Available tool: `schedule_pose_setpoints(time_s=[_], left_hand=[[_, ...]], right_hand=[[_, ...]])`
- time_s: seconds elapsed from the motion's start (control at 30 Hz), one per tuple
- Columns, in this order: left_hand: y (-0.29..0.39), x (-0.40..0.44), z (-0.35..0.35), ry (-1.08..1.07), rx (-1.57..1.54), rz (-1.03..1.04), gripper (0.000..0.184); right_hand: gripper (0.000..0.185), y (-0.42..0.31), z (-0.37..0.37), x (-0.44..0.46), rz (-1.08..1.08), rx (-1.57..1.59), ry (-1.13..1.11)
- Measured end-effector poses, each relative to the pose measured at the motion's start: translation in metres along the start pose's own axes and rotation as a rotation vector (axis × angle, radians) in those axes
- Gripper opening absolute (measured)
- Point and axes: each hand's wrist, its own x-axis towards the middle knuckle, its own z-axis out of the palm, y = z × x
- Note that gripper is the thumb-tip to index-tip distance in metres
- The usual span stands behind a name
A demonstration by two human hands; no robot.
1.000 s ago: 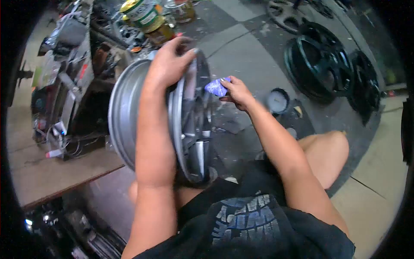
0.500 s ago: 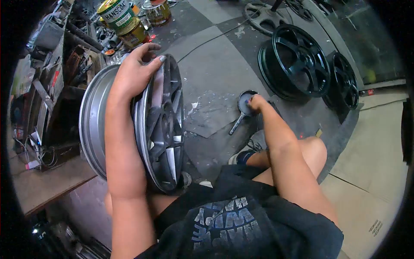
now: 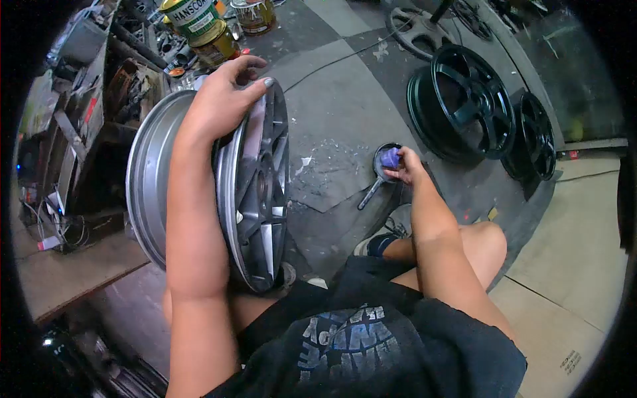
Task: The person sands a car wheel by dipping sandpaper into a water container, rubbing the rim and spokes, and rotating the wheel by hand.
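A grey alloy wheel rim (image 3: 269,176) with a spoked face stands on edge beside my left leg. My left hand (image 3: 229,93) is bent over its top edge, with the thumb toward the spoked face, and is closed on it. At the right, my right hand (image 3: 408,166) pinches a small purple piece (image 3: 390,158), perhaps a pad or folded sheet; its exact kind is unclear. That piece is over the bowl of a dark, long-handled pan (image 3: 373,192) on the floor. The pan's contents are partly hidden by the hand and the piece.
Dark painted wheel rims (image 3: 474,103) stand at the upper right. Paint cans (image 3: 192,20) are stacked at the upper left, beside a cluttered shelf (image 3: 86,132). A thin cable (image 3: 332,63) crosses the grey floor covering (image 3: 318,99). Cardboard (image 3: 570,245) lies at the right.
My right hand has turned and lifted slightly, bringing the purple piece into sight at the pan. My left hand stays on the rim. The whole view has shifted slightly.
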Motion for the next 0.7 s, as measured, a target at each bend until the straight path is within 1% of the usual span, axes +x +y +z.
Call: schedule_pose_setpoints(time_s=[0.03, 0.07, 0.13, 0.17, 0.23, 0.37, 0.43, 0.47, 0.53, 0.57, 0.63, 0.67, 0.7], left_hand=[[-0.002, 0.000, 0.001, 0.008, 0.007, 0.021, 0.043], [-0.004, -0.001, 0.000, 0.016, 0.014, 0.040, 0.045], [-0.004, -0.006, 0.000, 0.055, 0.013, 0.055, 0.046], [-0.004, -0.009, -0.001, 0.079, 0.022, 0.076, 0.048], [-0.003, -0.015, -0.001, 0.100, 0.021, 0.073, 0.048], [-0.008, -0.022, 0.001, 0.093, 0.011, 0.095, 0.047], [-0.006, -0.025, 0.000, 0.090, 0.018, 0.086, 0.047], [-0.005, -0.027, 0.000, 0.079, 0.036, 0.078, 0.044], [-0.002, -0.030, -0.002, 0.069, 0.055, 0.065, 0.041], [0.000, -0.030, -0.002, 0.066, 0.057, 0.063, 0.041], [0.002, -0.030, -0.003, 0.059, 0.063, 0.058, 0.041], [0.003, -0.030, -0.003, 0.062, 0.070, 0.065, 0.041], [0.003, -0.028, -0.003, 0.063, 0.077, 0.073, 0.042]], right_hand=[[0.045, -0.004, -0.004, -0.010, 0.075, 0.183, -0.160], [0.045, -0.006, -0.004, -0.017, 0.071, 0.167, -0.161], [0.039, -0.011, 0.002, -0.036, 0.050, 0.348, -0.282], [0.039, -0.011, 0.005, -0.036, 0.050, 0.333, -0.284], [0.038, -0.004, 0.007, -0.031, -0.045, 0.548, -0.254], [0.036, -0.001, 0.009, -0.023, -0.076, 0.482, -0.262], [0.032, 0.000, 0.011, -0.018, -0.090, 0.391, -0.126], [0.032, -0.001, 0.009, -0.016, -0.088, 0.389, -0.128], [0.028, -0.004, 0.008, -0.015, 0.012, 0.280, -0.094], [0.028, -0.002, 0.009, -0.014, 0.017, 0.280, -0.095], [0.023, 0.000, 0.014, -0.015, -0.176, 0.186, -0.052], [0.023, -0.001, 0.019, -0.010, -0.167, 0.151, 0.035], [0.023, 0.006, 0.012, 0.011, -0.160, 0.156, 0.036]])
